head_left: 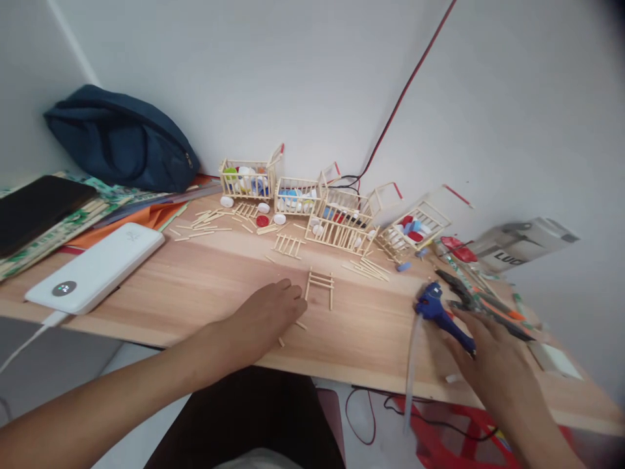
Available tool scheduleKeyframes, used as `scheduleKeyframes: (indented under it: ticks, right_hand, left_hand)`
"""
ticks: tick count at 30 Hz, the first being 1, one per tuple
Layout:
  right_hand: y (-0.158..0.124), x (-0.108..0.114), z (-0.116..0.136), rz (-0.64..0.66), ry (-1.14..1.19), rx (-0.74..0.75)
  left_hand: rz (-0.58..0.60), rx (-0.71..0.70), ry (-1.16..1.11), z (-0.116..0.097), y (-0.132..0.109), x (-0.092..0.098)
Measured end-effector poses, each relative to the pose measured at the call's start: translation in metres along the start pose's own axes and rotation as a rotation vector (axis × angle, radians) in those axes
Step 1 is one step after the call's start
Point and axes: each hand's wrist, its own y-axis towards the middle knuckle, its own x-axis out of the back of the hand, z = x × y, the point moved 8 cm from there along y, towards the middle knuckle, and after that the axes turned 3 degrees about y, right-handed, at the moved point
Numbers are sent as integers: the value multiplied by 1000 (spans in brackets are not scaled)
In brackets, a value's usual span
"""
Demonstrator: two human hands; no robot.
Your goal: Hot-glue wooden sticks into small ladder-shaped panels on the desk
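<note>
My left hand (267, 319) rests low over the desk with its fingers curled together. Its fingertips meet the left leg of a small frame of thin wooden sticks (321, 281), and they hide that leg's lower end. Two loose sticks (301, 324) poke out beside and below this hand. On the right, my right hand (502, 365) has its thumb and fingers around the handle of a blue glue gun (434, 305). A long translucent glue stick (411, 365) trails from the gun over the desk's front edge.
Several miniature stick carts (249, 179) filled with bottle caps stand along the wall. Loose sticks (208, 221) and a small stick lattice (288, 246) lie before them. A white power bank (97, 264) sits left; pliers (456, 286) and other tools lie right.
</note>
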Motion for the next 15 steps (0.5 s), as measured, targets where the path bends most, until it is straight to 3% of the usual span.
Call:
scheduleKeyframes:
  ticks: [5, 11, 15]
  right_hand:
    - [1, -30, -27, 276, -73, -166]
    - [12, -42, -30, 332, -64, -282]
    - [8, -42, -34, 278, 12, -347]
  left_hand:
    - [-16, -22, -5, -4, 3, 10]
    - [-139, 128, -159, 13, 13, 47]
    - [-286, 168, -194, 26, 24, 74]
